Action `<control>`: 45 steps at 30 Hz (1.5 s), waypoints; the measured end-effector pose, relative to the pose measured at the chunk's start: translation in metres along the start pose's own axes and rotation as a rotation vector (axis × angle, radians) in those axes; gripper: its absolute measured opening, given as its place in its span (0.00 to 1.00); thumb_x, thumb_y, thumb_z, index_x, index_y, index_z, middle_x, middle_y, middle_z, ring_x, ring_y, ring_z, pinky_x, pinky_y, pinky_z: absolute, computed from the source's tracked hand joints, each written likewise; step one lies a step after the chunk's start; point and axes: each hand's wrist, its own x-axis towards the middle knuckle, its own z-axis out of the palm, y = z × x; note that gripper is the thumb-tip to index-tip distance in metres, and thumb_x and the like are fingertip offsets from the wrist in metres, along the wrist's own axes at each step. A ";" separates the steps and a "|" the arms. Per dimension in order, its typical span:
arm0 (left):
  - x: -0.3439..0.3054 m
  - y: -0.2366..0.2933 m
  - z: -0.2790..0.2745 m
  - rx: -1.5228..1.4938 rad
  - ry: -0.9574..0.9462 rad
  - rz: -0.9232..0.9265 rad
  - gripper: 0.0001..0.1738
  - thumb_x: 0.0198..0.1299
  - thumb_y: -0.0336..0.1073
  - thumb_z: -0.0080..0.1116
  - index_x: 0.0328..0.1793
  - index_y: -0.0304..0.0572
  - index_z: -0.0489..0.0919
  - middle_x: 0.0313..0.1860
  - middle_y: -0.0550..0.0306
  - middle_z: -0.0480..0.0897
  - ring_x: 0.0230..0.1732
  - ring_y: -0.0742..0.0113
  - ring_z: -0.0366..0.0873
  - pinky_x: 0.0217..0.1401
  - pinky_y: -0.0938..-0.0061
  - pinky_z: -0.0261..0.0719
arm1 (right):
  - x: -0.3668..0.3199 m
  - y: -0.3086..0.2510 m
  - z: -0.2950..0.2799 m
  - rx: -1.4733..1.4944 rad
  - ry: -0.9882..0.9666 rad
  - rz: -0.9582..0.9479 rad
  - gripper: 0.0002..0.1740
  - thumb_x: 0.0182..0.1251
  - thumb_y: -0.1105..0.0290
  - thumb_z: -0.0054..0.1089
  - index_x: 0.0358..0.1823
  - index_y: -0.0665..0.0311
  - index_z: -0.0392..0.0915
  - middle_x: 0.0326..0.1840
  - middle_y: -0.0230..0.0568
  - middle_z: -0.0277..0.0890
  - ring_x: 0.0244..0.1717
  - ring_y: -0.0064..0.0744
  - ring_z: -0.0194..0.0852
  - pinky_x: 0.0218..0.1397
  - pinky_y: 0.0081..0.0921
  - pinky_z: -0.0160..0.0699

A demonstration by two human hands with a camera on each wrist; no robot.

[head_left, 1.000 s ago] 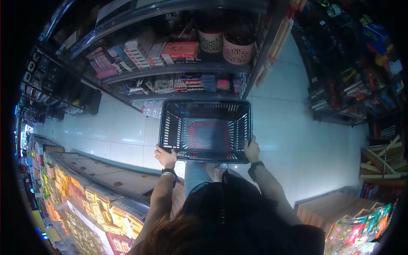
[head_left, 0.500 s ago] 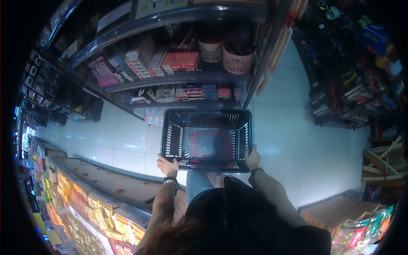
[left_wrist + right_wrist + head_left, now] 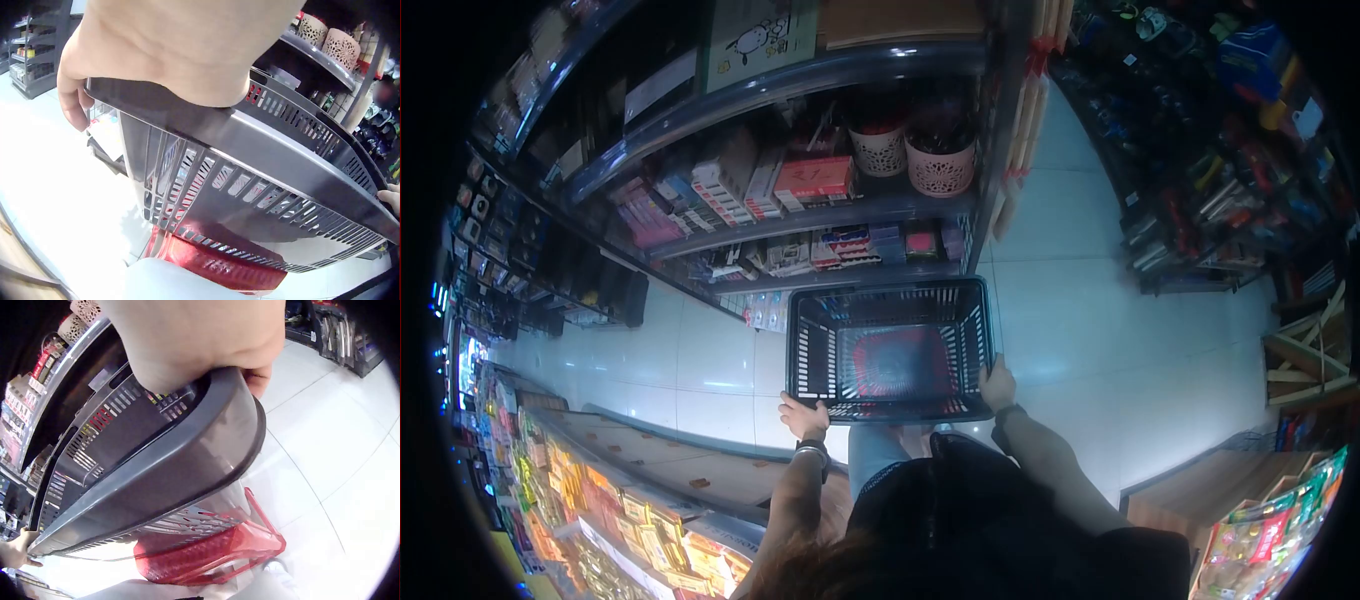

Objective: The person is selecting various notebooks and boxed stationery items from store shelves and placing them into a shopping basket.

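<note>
A dark plastic shopping basket (image 3: 892, 408) with slotted sides sits in front of me, no goods visible inside. Its near-left corner is in my left hand (image 3: 804, 415), whose fingers curl over the rim in the left wrist view. At the near-right corner my right hand (image 3: 998, 385) grips the rim, fingertips wrapping around the outer side in the right wrist view. A red plastic part (image 3: 206, 553) shows under the basket in both wrist views.
Ahead stands a shelf rack (image 3: 800, 220) with boxes and lace-patterned pots (image 3: 940, 165). Dark hanging goods (image 3: 1200, 210) line the right side. Yellow packets (image 3: 640, 520) fill a display at lower left, and bagged goods (image 3: 1265, 535) stand at lower right. Pale floor tiles (image 3: 1070, 300) run between.
In the head view, the basket and both hands have shifted lower, as has the shelf rack, with more of its upper shelf showing. Both hands keep their hold on the rim.
</note>
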 end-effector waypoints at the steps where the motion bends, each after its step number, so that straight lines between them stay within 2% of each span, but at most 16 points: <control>1: 0.000 -0.001 0.000 0.001 -0.012 -0.006 0.52 0.42 0.43 0.65 0.69 0.36 0.46 0.56 0.38 0.62 0.54 0.43 0.64 0.57 0.61 0.68 | -0.001 -0.001 -0.001 0.011 -0.009 0.015 0.22 0.60 0.60 0.49 0.51 0.66 0.61 0.25 0.60 0.75 0.29 0.61 0.75 0.34 0.50 0.73; 4: 0.004 -0.002 0.001 0.005 -0.052 -0.030 0.56 0.39 0.44 0.68 0.70 0.39 0.44 0.57 0.40 0.60 0.56 0.43 0.63 0.59 0.61 0.67 | -0.001 -0.003 -0.004 0.041 -0.049 0.065 0.22 0.61 0.60 0.48 0.53 0.66 0.61 0.27 0.62 0.74 0.30 0.63 0.74 0.35 0.52 0.72; 8: 0.015 -0.017 0.007 -0.047 -0.178 0.000 0.59 0.35 0.41 0.67 0.70 0.38 0.40 0.58 0.37 0.59 0.56 0.40 0.62 0.62 0.59 0.64 | -0.002 -0.002 -0.007 0.027 -0.082 0.076 0.25 0.61 0.58 0.48 0.55 0.65 0.59 0.28 0.62 0.75 0.31 0.62 0.74 0.36 0.51 0.72; 12: 0.046 -0.045 0.020 -0.070 -0.388 0.052 0.53 0.44 0.34 0.58 0.72 0.44 0.37 0.64 0.35 0.56 0.64 0.39 0.58 0.68 0.58 0.58 | -0.002 -0.001 -0.007 0.028 -0.069 0.047 0.25 0.60 0.58 0.49 0.54 0.66 0.60 0.27 0.59 0.75 0.30 0.58 0.76 0.35 0.49 0.74; 15: 0.068 -0.057 0.034 -0.062 -0.499 0.027 0.53 0.48 0.35 0.58 0.73 0.46 0.34 0.67 0.37 0.52 0.66 0.43 0.57 0.69 0.62 0.58 | -0.003 0.001 -0.004 0.052 -0.034 0.039 0.23 0.60 0.59 0.49 0.51 0.66 0.61 0.27 0.59 0.75 0.30 0.58 0.76 0.35 0.49 0.74; 16: 0.084 -0.069 0.056 -0.071 -0.487 0.037 0.54 0.47 0.35 0.59 0.72 0.45 0.33 0.67 0.37 0.52 0.67 0.46 0.57 0.69 0.63 0.59 | -0.003 0.003 -0.003 0.055 -0.038 0.038 0.23 0.60 0.58 0.49 0.50 0.66 0.61 0.27 0.58 0.75 0.30 0.58 0.76 0.35 0.49 0.74; 18: 0.087 -0.063 0.053 -0.072 -0.518 -0.007 0.56 0.43 0.34 0.63 0.72 0.42 0.35 0.66 0.35 0.53 0.67 0.47 0.55 0.71 0.67 0.56 | -0.001 0.007 0.002 0.064 -0.054 0.044 0.22 0.60 0.57 0.49 0.46 0.68 0.61 0.26 0.58 0.75 0.30 0.57 0.76 0.35 0.48 0.75; 21: 0.076 -0.053 0.039 -0.045 -0.498 -0.028 0.55 0.43 0.32 0.62 0.71 0.39 0.36 0.66 0.33 0.51 0.67 0.44 0.54 0.71 0.64 0.55 | -0.004 0.006 -0.005 0.108 -0.108 0.104 0.22 0.60 0.58 0.49 0.47 0.67 0.61 0.29 0.61 0.74 0.33 0.61 0.74 0.37 0.51 0.72; 26: 0.069 -0.058 0.036 -0.153 -0.440 0.083 0.51 0.44 0.30 0.58 0.70 0.38 0.38 0.63 0.28 0.56 0.65 0.38 0.56 0.70 0.62 0.56 | -0.005 0.010 -0.010 0.174 -0.116 0.030 0.23 0.61 0.58 0.49 0.46 0.73 0.60 0.28 0.63 0.74 0.32 0.62 0.73 0.37 0.52 0.71; 31: 0.061 -0.057 0.026 -0.233 -0.421 0.080 0.52 0.42 0.25 0.56 0.71 0.39 0.37 0.62 0.28 0.58 0.64 0.39 0.59 0.70 0.62 0.56 | -0.007 0.022 0.004 0.219 0.012 -0.048 0.24 0.62 0.58 0.48 0.48 0.74 0.61 0.28 0.64 0.73 0.32 0.63 0.73 0.37 0.51 0.71; 33: 0.051 -0.051 0.015 -0.286 -0.402 0.087 0.51 0.40 0.22 0.56 0.71 0.37 0.40 0.59 0.32 0.65 0.62 0.46 0.65 0.68 0.68 0.61 | -0.003 0.025 0.003 0.214 0.030 -0.065 0.24 0.62 0.58 0.49 0.49 0.74 0.61 0.28 0.64 0.73 0.32 0.63 0.73 0.36 0.51 0.71; 35: 0.063 -0.062 0.036 -0.314 -0.346 0.133 0.48 0.40 0.20 0.53 0.70 0.33 0.42 0.58 0.34 0.68 0.61 0.49 0.67 0.66 0.70 0.63 | -0.002 0.027 0.004 0.208 0.034 -0.065 0.25 0.62 0.58 0.49 0.49 0.74 0.62 0.28 0.64 0.73 0.32 0.64 0.72 0.35 0.51 0.71; 37: 0.060 -0.059 0.028 -0.379 -0.369 0.154 0.48 0.40 0.21 0.53 0.69 0.32 0.43 0.57 0.34 0.68 0.60 0.49 0.68 0.65 0.70 0.64 | -0.003 0.024 -0.004 0.195 -0.006 -0.026 0.24 0.63 0.58 0.48 0.49 0.74 0.62 0.32 0.65 0.74 0.36 0.63 0.74 0.40 0.50 0.72; 40: 0.062 -0.054 0.025 -0.431 -0.401 0.180 0.43 0.40 0.23 0.56 0.66 0.31 0.51 0.54 0.34 0.71 0.56 0.48 0.71 0.61 0.68 0.68 | -0.004 0.023 -0.012 0.202 -0.015 -0.009 0.24 0.63 0.57 0.48 0.49 0.72 0.63 0.32 0.65 0.74 0.36 0.63 0.73 0.41 0.50 0.72; 42: 0.057 -0.047 0.019 -0.332 -0.324 0.216 0.41 0.40 0.26 0.58 0.64 0.33 0.55 0.51 0.34 0.73 0.54 0.46 0.73 0.59 0.66 0.70 | -0.001 0.026 -0.007 0.197 -0.009 -0.011 0.24 0.63 0.57 0.48 0.48 0.72 0.63 0.31 0.66 0.74 0.35 0.64 0.73 0.40 0.50 0.72; 45: 0.062 -0.044 0.011 -0.249 -0.385 0.260 0.37 0.45 0.31 0.59 0.63 0.34 0.58 0.50 0.34 0.75 0.53 0.45 0.74 0.57 0.64 0.71 | 0.003 0.030 -0.005 0.173 0.020 -0.022 0.24 0.63 0.57 0.49 0.48 0.72 0.63 0.30 0.65 0.74 0.34 0.64 0.73 0.39 0.50 0.71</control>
